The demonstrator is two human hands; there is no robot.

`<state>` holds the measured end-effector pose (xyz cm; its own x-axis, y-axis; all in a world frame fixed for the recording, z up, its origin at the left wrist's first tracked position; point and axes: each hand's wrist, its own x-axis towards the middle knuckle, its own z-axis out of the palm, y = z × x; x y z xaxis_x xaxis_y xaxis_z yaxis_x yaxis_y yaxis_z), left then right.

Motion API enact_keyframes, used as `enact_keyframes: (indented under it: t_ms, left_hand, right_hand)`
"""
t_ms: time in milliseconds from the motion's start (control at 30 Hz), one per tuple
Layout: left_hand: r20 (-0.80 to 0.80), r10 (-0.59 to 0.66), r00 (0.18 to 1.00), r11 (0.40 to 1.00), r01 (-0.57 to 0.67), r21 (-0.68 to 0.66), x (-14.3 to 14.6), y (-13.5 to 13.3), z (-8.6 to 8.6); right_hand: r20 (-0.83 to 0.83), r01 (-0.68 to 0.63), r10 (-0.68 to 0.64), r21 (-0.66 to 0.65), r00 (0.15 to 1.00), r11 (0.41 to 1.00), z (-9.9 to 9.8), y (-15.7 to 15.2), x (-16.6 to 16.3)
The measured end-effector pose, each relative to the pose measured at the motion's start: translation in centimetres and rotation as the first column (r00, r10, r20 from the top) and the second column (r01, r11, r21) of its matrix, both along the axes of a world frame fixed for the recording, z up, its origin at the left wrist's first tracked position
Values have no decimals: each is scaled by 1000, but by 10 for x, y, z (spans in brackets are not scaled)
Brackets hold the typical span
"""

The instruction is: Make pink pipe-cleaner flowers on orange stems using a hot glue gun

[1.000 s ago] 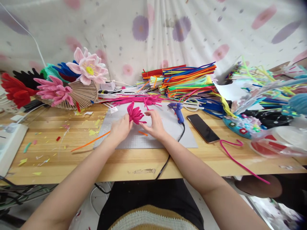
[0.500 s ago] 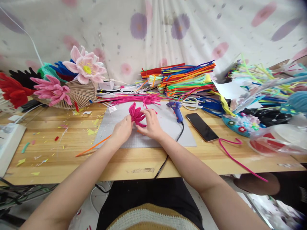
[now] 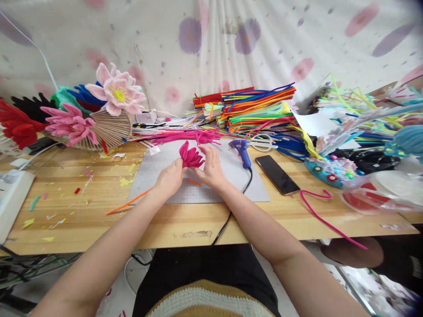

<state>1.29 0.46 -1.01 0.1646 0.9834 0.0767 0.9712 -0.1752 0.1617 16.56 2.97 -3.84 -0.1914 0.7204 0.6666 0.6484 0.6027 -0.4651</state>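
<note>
Both hands met over the grey mat (image 3: pixel 231 187) at the middle of the table (image 3: pixel 82 220), with the magenta flower (image 3: pixel 191 156) caught between them. Our left hand (image 3: pixel 170 178) was closed round the flower's base from 7 o'clock, fingers curled and thumb pressed in. Our right hand (image 3: pixel 210 169) came at it from 4 o'clock, thumb and fingers pinched on the petals at the right edge.

We saw the flower held just above the mat, its long axis running from the base in the left hand up toward 12 o'clock, where the petals fanned open. Of the two, the left hand sat nearer the base and the right nearer the petal tips.

One orange pipe cleaner (image 3: pixel 128 202) ran out from under the left hand toward 8 o'clock. We could not tell whether it joined the flower.

Several things lay near. A blue glue gun (image 3: pixel 243 152) rested at 2 o'clock from the right hand, at the mat's far right edge. A phone (image 3: pixel 276 174) lay beyond it at 3 o'clock, and scissors (image 3: pixel 264 143) lay just behind the gun. Loose magenta pipe cleaners (image 3: pixel 185 136) lay at 12 o'clock, just past the petals.
</note>
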Motion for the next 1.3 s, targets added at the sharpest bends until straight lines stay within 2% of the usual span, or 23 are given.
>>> enact_keyframes:
  t_ms: [167, 333, 467, 667, 867, 1000, 1067, 1133, 1200, 1300]
  left_hand:
    - [74, -8, 997, 1000, 10, -24, 0, -3, 5]
    - [121, -11, 993, 1000, 11, 6, 2, -3, 10]
    - [81, 21, 996, 1000, -20, -7, 2, -2, 8]
    - [119, -29, 992, 999, 26, 26, -3, 0, 3]
    - [241, -35, 970, 999, 35, 4, -6, 5, 2]
    - [385, -71, 920, 997, 81, -9, -7, 7, 0]
    - [508, -61, 859, 994, 97, -46, -6, 9, -2]
    - [658, 46, 751, 987, 68, -147, -3, 10, -2]
    - [789, 214, 576, 959, 27, -280, 1, 10, 1]
    - [894, 381, 237, 916, 31, -399, 5, 9, 9]
  right_hand:
    - [-8, -9, 9, 20, 1000, 1000, 1, 0, 0]
    - [-10, -16, 16, 6, 1000, 1000, 3, -2, -2]
    - [-10, -9, 9, 18, 1000, 1000, 2, -2, -1]
    - [-3, 1, 0, 44, 1000, 999, 0, 0, 0]
    - [-6, 14, -14, 36, 1000, 999, 2, 0, -1]
    - [-13, 9, -8, 40, 1000, 999, 1, 2, -1]
    - [-18, 18, -17, 46, 1000, 999, 0, 4, 0]
    - [-29, 34, -32, 51, 999, 998, 0, 6, 2]
    - [-43, 50, -48, 55, 998, 997, 1, 8, 4]
    - [-92, 91, -83, 84, 992, 992, 4, 7, 7]
